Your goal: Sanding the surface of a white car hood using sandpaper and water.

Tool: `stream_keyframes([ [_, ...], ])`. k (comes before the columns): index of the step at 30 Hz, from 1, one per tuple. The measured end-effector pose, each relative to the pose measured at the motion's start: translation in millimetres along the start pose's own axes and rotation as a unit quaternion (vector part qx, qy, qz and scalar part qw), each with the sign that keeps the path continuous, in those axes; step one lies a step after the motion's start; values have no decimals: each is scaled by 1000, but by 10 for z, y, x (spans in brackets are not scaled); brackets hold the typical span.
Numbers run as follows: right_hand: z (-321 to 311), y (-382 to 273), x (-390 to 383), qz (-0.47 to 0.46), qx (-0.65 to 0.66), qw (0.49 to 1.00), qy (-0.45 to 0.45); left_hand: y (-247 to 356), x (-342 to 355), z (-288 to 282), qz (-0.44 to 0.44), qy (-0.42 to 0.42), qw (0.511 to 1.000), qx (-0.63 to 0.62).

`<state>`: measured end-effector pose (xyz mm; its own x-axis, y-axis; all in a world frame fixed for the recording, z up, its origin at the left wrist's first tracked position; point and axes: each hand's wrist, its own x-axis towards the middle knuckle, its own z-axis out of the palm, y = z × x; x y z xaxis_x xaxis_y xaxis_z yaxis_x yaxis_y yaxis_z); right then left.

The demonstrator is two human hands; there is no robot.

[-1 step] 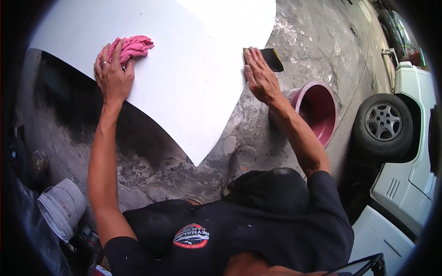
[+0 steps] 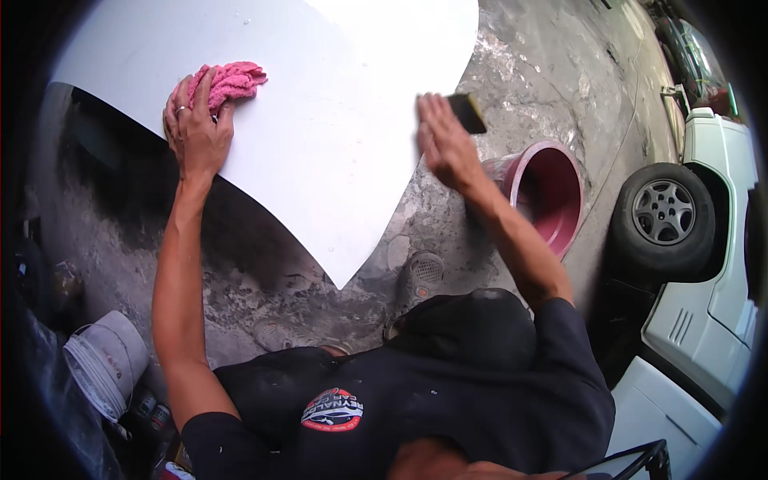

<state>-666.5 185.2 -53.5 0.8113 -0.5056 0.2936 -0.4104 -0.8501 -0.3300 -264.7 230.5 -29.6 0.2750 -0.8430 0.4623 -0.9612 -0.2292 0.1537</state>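
A large white panel with a pointed corner spans the upper middle. My left hand rests near its left edge, fingers curled over a crumpled pink cloth. My right hand is at the panel's right edge, fingers pressed together on a dark, flat rectangular pad, possibly abrasive paper, that sticks out to the right. The hand is slightly blurred, and the pad's part under the fingers is hidden.
A maroon tub stands below the panel on the stained concrete floor. A whitish bucket sits at lower left. A white vehicle with a dark wheel is on the right. My sandalled feet are beneath me.
My right hand and the dark pad have shifted a little toward me and left along the panel's edge. My left hand and the pink cloth stay put.
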Motion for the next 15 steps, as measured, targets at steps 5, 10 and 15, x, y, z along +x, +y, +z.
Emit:
stream_keyframes([
  [5, -147, -117, -273, -110, 10, 991, -72, -9, 2, 15, 11, 20, 1000, -2],
  [10, -149, 50, -79, 10, -28, 999, 13, -6, 13, 23, 21, 10, 1000, -8],
  [15, -256, -203, -235, -169, 1, 985, -33, -25, 4, 40, 5, 14, 1000, 5],
])
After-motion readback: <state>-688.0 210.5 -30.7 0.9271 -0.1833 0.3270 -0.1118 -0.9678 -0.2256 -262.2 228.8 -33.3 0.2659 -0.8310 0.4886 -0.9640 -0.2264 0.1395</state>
